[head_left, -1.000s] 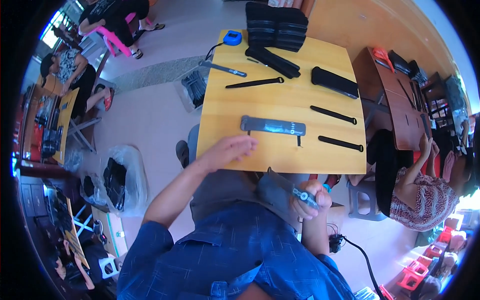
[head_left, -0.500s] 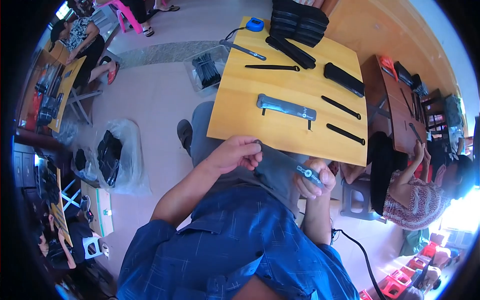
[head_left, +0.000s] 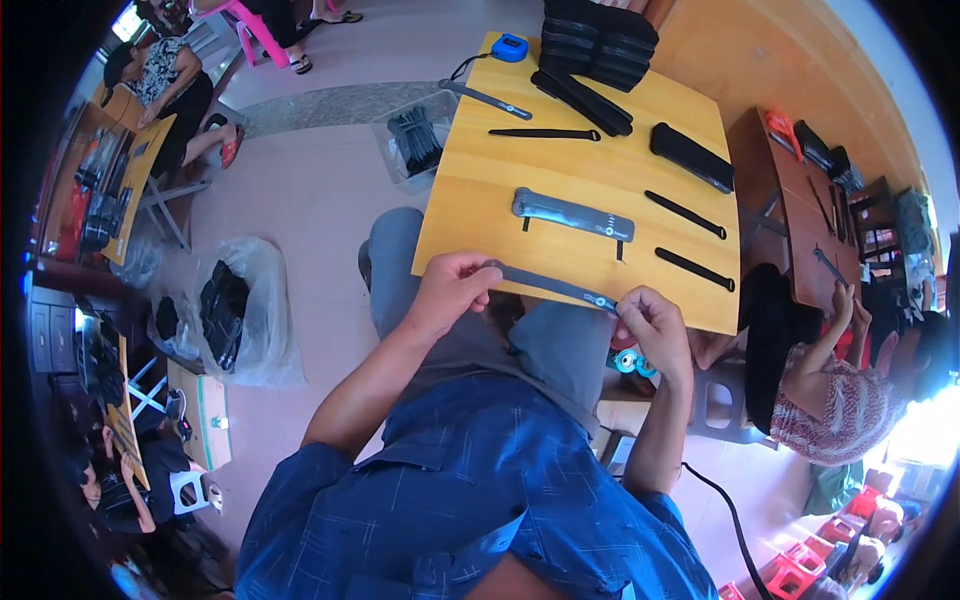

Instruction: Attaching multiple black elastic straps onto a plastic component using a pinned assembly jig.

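I hold a long flat grey strip (head_left: 553,286) level over the near edge of the yellow wooden table (head_left: 470,200). My left hand (head_left: 450,290) pinches its left end and my right hand (head_left: 652,328) pinches its right end. Just beyond it on the table lies a wider grey strip (head_left: 572,214) with two small black pegs under it. Thin black bars (head_left: 685,213) lie to the right and another black bar (head_left: 545,133) lies farther back.
A stack of black pieces (head_left: 598,35) and a blue tape measure (head_left: 509,47) sit at the table's far end. A clear bin of black parts (head_left: 415,140) stands left of the table. A plastic bag (head_left: 235,310) lies on the floor. Another person (head_left: 820,390) sits at right.
Both hands have come together on the grey strip, which was not held a second ago. The view has swung so the table sits more central.
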A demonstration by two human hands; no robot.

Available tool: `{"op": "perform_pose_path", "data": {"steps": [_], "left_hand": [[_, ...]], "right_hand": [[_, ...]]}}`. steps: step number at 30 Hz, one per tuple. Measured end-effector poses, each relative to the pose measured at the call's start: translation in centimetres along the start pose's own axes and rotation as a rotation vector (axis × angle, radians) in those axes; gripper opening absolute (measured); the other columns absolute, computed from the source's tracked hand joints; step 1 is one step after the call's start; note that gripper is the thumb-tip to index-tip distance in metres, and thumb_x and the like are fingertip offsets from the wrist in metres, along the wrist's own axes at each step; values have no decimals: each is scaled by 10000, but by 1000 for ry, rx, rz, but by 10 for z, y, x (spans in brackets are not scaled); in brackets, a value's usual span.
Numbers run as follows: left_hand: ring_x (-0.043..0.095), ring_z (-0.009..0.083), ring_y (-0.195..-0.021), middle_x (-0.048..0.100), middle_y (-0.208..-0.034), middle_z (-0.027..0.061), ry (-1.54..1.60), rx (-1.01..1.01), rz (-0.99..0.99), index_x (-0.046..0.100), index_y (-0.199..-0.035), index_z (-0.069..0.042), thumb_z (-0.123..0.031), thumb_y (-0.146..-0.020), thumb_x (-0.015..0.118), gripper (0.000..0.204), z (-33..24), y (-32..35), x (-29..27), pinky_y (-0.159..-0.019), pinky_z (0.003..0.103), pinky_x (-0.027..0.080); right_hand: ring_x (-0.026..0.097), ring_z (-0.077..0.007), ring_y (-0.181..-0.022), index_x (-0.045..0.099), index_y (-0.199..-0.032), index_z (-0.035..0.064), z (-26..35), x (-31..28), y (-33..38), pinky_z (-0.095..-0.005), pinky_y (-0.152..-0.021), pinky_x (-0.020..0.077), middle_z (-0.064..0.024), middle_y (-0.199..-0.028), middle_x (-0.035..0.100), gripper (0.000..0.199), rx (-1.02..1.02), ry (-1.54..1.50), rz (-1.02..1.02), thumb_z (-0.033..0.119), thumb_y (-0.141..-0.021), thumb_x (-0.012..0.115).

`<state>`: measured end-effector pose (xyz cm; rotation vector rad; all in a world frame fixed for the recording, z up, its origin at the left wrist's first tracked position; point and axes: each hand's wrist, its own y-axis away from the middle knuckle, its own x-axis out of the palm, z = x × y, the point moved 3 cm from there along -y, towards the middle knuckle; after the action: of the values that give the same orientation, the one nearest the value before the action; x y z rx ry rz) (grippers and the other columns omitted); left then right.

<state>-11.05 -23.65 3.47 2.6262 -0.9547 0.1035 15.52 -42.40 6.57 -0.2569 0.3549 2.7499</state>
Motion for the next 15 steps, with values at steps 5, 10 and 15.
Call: {"op": "perform_pose_path", "data": {"steps": [5, 10, 15], "left_hand": [[611, 43, -625, 694, -826, 9, 54, 46, -86, 727, -1054, -19, -146, -985, 716, 145, -2, -15, 6, -545, 192, 507], [612, 43, -634, 700, -821, 13, 73, -58, -61, 727, -979, -24, -131, -985, 718, 107, -15, -37, 6, -553, 200, 512], [591, 52, -633, 688, -750, 3, -255, 78, -146, 726, -905, -6, -130, -963, 736, 137, -14, -64, 0, -569, 213, 476]], "right_hand": [[591, -60, -624, 644, -965, 5, -6, 3, -15, -223, -569, 476, -13, -789, 687, 116, -47, 21, -191, 87, -1047, 644], [580, -70, -658, 640, -998, -2, -12, -8, -37, -226, -600, 485, -14, -796, 675, 78, -64, -24, -265, 55, -1049, 628], [574, -72, -733, 644, -1060, 14, -13, -15, -61, -219, -681, 490, -5, -864, 656, 60, -57, -89, -239, 67, -1063, 615]]}}
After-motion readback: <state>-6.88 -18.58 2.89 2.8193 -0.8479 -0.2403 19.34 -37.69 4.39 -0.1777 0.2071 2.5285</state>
